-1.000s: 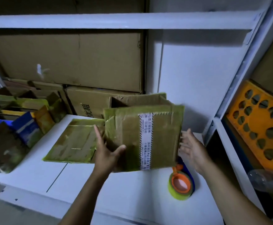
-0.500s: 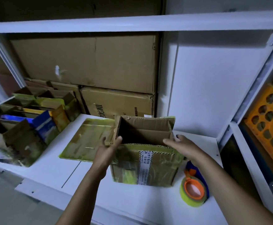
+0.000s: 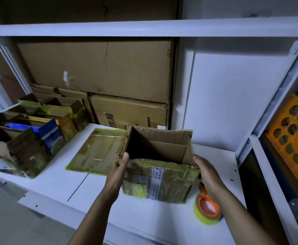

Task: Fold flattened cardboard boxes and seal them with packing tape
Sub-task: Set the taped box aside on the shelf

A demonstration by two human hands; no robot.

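head cam looked down at a white shelf [image 3: 144, 220] w/ a cardboard box [image 3: 171, 184] standing upright on it, near the front edge, top open and flaps up. its inside was dark on the left and plain brown on the right. yellow-green tape covered the front face, and a white printed label strip [image 3: 156, 181] ran down the middle of that face.

left hand [image 3: 118, 172] lay flat against the box's left side, fingers straight and pressed together, tips reaching the top left corner. right hand [image 3: 209, 175] was against the box's right side, its tip touching the upper right rim. most of its fingers were hidden or foreshortened, so couldn't tell if they curled round the edge or just pressed. the box sat between both hands.

tape roll [image 3: 206, 213], yellow-green w/ an orange core, lay on the shelf just beside the box's front right corner, partly under the right wrist.

flattened box [image 3: 95, 154], also taped yellow-green, lay flat on the shelf to the left of the upright one, partly behind the left hand.

further left, a cluster of opened boxes [image 3: 29, 138] stood close together, some w/ blue and yellow faces. at the back, a large carton [image 3: 95, 71] sat on top of a smaller printed carton [image 3: 128, 114]. an orange panel w/ holes [image 3: 293, 138] leaned in the compartment on the right.
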